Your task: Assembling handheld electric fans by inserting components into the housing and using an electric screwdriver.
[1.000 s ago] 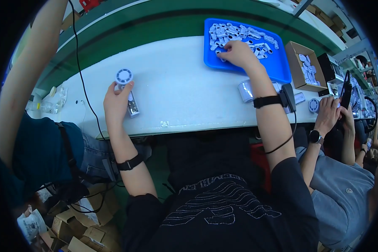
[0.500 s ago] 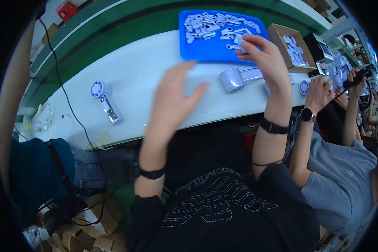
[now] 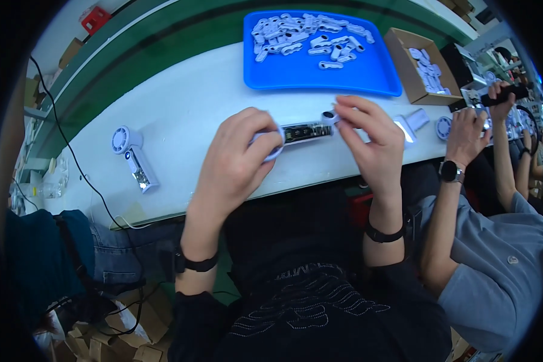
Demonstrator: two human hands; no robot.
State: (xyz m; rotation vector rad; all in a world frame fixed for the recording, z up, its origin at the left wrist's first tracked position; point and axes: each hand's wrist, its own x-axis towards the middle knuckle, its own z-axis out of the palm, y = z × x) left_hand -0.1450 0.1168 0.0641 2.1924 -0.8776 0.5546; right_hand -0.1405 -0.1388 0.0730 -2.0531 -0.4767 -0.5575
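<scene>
My left hand (image 3: 232,160) is closed around the round lilac head of a handheld fan (image 3: 308,132), above the white table. Its handle points right, with a dark circuit board showing along the open side. My right hand (image 3: 374,136) pinches a small lilac plastic part (image 3: 329,116) with a dark oval spot, at the far end of that handle. Whether the part touches the handle I cannot tell. Beyond my hands, a blue tray (image 3: 320,83) holds many similar lilac parts (image 3: 283,30).
Another lilac fan (image 3: 140,166) with its handle open lies at the left, near a black cable (image 3: 75,151). Right of my hand lies a lilac fan (image 3: 411,125). A cardboard box (image 3: 437,98) of lilac parts stands beside the tray. A co-worker's hand (image 3: 464,136) works at the right.
My left hand has taken hold of the fan that lay before the tray. My right hand has come back from the tray toward me with a small lilac part.
</scene>
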